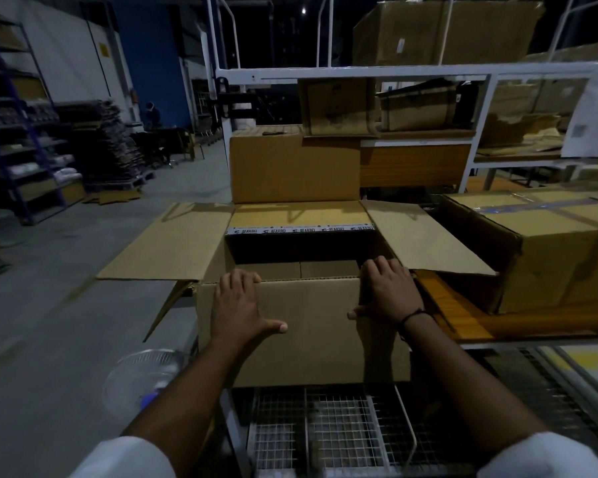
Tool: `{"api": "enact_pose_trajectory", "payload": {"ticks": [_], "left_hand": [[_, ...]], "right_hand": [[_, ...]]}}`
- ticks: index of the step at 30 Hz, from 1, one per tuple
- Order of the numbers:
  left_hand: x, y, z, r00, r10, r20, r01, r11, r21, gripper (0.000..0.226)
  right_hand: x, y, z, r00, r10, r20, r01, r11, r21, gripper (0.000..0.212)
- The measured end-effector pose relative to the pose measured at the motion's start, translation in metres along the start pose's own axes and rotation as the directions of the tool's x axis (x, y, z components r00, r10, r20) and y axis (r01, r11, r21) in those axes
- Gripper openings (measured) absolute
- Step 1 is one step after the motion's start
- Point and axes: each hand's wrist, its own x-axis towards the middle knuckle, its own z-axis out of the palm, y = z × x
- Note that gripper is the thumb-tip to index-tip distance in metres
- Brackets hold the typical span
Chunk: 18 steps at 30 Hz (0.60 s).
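A large open cardboard box [311, 336] stands in front of me with its left, right and far flaps spread out. My left hand [237, 307] grips the top edge of the near flap, fingers hooked over the edge and thumb spread across the outer face. My right hand [387, 291] grips the same edge at its right corner, fingers curled over the rim and thumb on the outer face. The inside of the box is dark; brown cardboard shows at the bottom. Printed white tape runs along the far flap.
A taped brown carton [560, 250] sits to the right on a wooden worktop [463, 319]. A white metal rack [359, 72] with more cartons rises behind. A wire-mesh shelf [342, 432] lies below the box, a fan [145, 381] at lower left, and storage shelving [25, 143] across the aisle.
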Motion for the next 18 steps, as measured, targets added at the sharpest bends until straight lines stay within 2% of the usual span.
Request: {"api": "enact_pose_trajectory", "payload": {"ticks": [13, 18], "left_hand": [[0.004, 0.005, -0.004, 0.999, -0.042, 0.03, 0.042, 0.999, -0.003, 0.104], [0.008, 0.004, -0.003, 0.999, -0.011, 0.031, 0.009, 0.998, 0.066, 0.105]], "right_hand": [[0.004, -0.004, -0.002, 0.999, -0.042, 0.006, 0.043, 0.994, -0.104, 0.1], [0.012, -0.007, -0.008, 0.995, -0.076, 0.057, 0.084, 0.985, -0.15, 0.097]]}}
